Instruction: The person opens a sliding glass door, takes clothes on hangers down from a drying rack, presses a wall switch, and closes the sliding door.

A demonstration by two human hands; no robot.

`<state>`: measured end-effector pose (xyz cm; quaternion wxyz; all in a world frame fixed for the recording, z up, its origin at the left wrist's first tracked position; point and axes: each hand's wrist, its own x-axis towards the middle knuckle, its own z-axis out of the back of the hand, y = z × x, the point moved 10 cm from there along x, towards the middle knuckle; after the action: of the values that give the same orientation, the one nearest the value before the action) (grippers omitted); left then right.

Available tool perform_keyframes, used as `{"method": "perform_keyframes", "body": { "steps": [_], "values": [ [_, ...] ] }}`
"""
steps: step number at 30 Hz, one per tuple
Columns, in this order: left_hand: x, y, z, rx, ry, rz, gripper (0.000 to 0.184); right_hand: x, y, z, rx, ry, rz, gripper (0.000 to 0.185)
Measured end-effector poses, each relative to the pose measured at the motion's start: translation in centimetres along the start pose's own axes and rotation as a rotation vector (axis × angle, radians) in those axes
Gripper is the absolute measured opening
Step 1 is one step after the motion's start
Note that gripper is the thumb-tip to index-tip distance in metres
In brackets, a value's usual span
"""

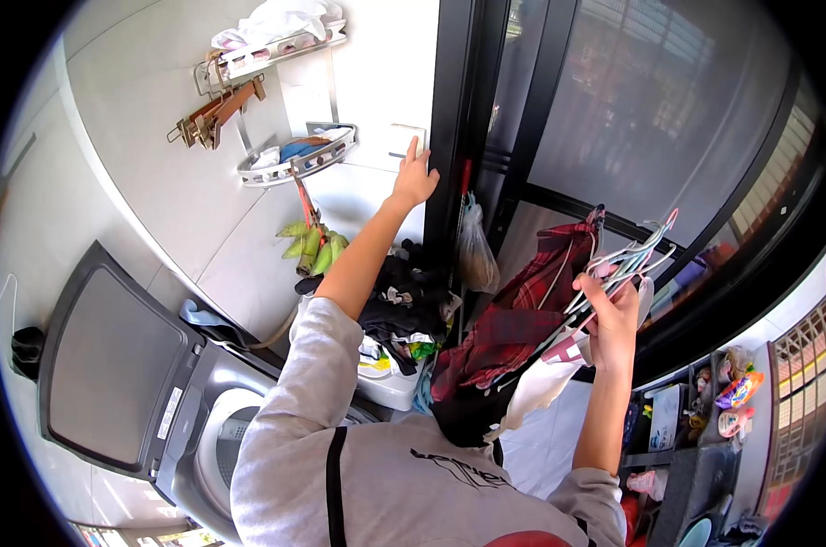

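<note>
My left hand (415,180) is raised to the wall, index finger extended at a white wall switch (407,141). The other fingers are partly bent and it holds nothing. Whether the fingertip presses the switch I cannot tell. My right hand (613,314) is closed round a bunch of clothes hangers (645,255), their hooks fanning out above the fist. From them hang a red plaid shirt (513,333), a white garment (540,387) and a black garment (467,410).
An open washing machine (217,447) stands at left, lid (117,365) raised. Dark laundry (399,310) is piled beside green bananas (312,246). Metal corner shelves (299,162) carry cloths and brown hangers (217,114). A black-framed sliding door (659,109) and hanging plastic bag (477,251) are ahead.
</note>
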<state>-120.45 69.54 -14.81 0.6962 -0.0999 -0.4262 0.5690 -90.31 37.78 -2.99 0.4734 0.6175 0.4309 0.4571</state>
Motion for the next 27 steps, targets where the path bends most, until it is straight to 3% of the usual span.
{"method": "perform_keyframes", "body": {
  "steps": [15, 21, 24, 27],
  "values": [
    [-0.2, -1.6, -0.9, -0.015, -0.004, -0.004, 0.052, -0.6, 0.5, 2.6, -0.003, -0.044, 0.018, 0.021],
    [-0.1, -2.0, -0.9, 0.117, -0.081, -0.058, 0.048, -0.7, 0.6, 3.2, 0.015, -0.060, 0.031, 0.022],
    [0.1, -2.1, -1.1, 0.120, 0.022, -0.029, 0.050, -0.6, 0.7, 3.3, -0.003, -0.063, 0.029, 0.021],
    [0.6, -2.0, -0.5, 0.052, -0.014, -0.051, 0.051, -0.8, 0.6, 3.3, -0.020, -0.057, 0.037, 0.020]
  ]
}}
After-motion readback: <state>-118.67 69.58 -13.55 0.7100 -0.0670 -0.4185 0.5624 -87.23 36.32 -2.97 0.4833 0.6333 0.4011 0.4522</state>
